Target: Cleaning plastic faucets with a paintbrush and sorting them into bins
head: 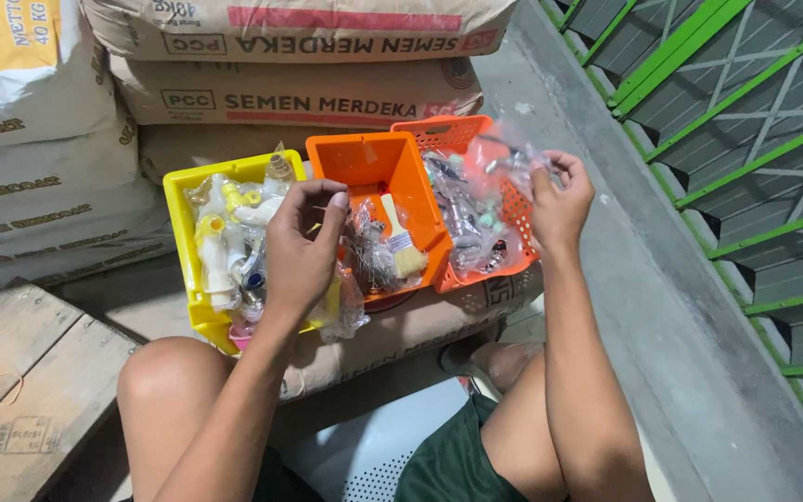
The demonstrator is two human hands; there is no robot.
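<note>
A clear plastic bag (513,153) is pinched in the right hand (559,200) above the orange basket (476,200). The left hand (301,246), fingers curled, is held left of it; its grasp cannot be told.

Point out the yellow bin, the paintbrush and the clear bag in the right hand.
yellow bin (177,216), head view, its left wall.
paintbrush (405,253), head view, its bristles.
clear bag (511,160), head view, crumpled plastic beside the right hand's fingers.
</note>
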